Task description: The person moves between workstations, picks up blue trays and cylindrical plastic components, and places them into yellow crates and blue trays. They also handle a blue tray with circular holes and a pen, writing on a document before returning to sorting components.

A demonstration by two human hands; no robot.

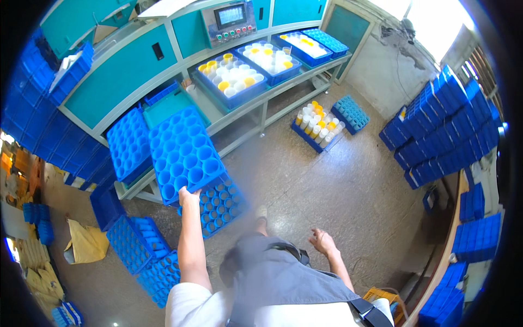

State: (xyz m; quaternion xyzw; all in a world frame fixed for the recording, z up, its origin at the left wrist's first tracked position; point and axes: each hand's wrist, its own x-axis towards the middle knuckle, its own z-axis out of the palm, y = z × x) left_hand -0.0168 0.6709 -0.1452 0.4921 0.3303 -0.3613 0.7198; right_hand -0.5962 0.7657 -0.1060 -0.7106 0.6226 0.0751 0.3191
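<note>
My left hand (189, 195) grips the near edge of a blue tray with round holes (180, 143), its fingers partly hidden under the rim. The tray is over the left end of the bench, beside another blue holed tray (129, 143). Below it on the floor, another blue tray of round cups (222, 206) partly shows. At my right side hangs my right hand (323, 242), holding nothing, its fingers loosely apart above the floor.
On the bench (226, 113), blue crates (229, 82) hold white and yellow tubes, below a control panel (231, 22). A crate of tubes (317, 126) stands on the floor. Blue crates are stacked at right (444, 128) and left (65, 144). A yellow sack (87, 241) lies at left.
</note>
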